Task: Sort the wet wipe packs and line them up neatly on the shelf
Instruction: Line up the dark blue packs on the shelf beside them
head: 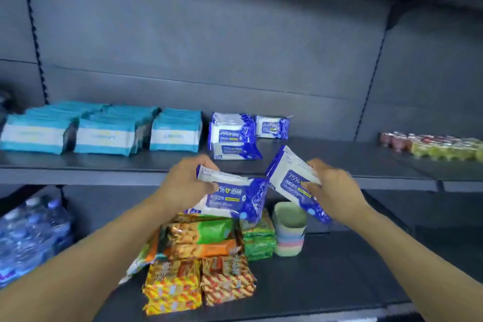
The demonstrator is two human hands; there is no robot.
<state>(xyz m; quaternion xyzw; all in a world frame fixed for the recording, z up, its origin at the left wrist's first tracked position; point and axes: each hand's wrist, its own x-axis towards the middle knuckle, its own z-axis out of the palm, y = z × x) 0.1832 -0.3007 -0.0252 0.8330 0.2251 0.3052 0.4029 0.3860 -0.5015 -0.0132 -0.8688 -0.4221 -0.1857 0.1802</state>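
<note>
My left hand [188, 183] grips a blue-and-white alcohol wipe pack [235, 197] in front of the shelf [104, 165]; it may be more than one pack stacked. My right hand [332, 185] grips a second blue-and-white wipe pack [290, 178], tilted, just right of the first. On the shelf behind stand a stack of the same blue packs [232, 136] and a single blue pack [271, 127] further back. Rows of teal-and-white wipe packs [104, 131] fill the shelf's left part.
Small bottles and cups [431, 145] sit at the shelf's far right. On the lower shelf lie snack packets [198, 264], green packs [258, 240], a stack of pastel cups [288, 232] and water bottles [31, 232] at left.
</note>
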